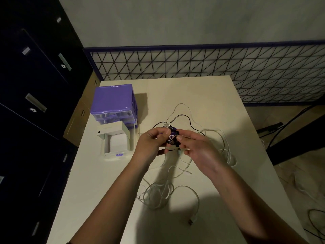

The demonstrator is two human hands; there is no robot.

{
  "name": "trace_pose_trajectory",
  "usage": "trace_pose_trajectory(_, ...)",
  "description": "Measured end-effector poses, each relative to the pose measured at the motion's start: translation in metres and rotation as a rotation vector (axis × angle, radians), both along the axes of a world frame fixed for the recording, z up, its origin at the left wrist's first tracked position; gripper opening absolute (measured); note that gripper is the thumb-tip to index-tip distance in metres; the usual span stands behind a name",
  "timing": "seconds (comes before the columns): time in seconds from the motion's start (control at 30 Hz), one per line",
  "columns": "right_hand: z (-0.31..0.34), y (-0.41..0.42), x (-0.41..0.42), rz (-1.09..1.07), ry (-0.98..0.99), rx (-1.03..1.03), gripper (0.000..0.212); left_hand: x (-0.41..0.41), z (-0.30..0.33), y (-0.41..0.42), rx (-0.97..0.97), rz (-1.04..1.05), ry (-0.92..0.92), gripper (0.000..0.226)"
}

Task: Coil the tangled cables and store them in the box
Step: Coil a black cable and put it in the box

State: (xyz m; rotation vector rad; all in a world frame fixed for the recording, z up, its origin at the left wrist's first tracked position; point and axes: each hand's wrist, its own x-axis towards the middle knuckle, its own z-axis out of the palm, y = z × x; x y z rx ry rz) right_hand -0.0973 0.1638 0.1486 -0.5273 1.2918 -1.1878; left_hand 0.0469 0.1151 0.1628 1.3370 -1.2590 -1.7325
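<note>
Above the pale bench (109, 199), the left hand (151, 143) and right hand (198, 150) both pinch a small coiled black cable (173, 137) bound in a purple strap, its USB plug (167, 125) sticking up. Loose white cables (158, 192) sprawl beneath. The purple drawer box (112, 101) stands left, one drawer (116, 145) pulled open.

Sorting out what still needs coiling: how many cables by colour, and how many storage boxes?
Black cables: 1, held by both hands
White cables: tangled, cannot count
Purple drawer boxes: 1
Total: cannot give, whites unclear
</note>
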Motion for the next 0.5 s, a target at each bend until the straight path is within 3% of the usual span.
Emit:
trace_pose_trajectory(0.1, 0.004, -0.001, 0.000, 0.038, -0.244, -0.006, 0.014, -0.004, -0.002, 0.001, -0.038, 0.017, -0.005, 0.011)
trace_pose_trajectory(0.17, 0.004, -0.002, 0.003, 0.032, -0.288, -0.030, 0.014, -0.008, -0.002, 0.004, -0.039, 0.042, 0.031, 0.011)
trace_pose_trajectory(0.3, 0.001, -0.006, 0.008, -0.050, -0.086, -0.049, 0.028, -0.010, -0.002, 0.005, -0.022, 0.051, 0.098, 0.012)
trace_pose_trajectory(0.5, -0.002, -0.011, 0.007, -0.082, 0.183, -0.007, 0.032, -0.001, -0.008, -0.001, 0.021, -0.060, 0.037, 0.015)
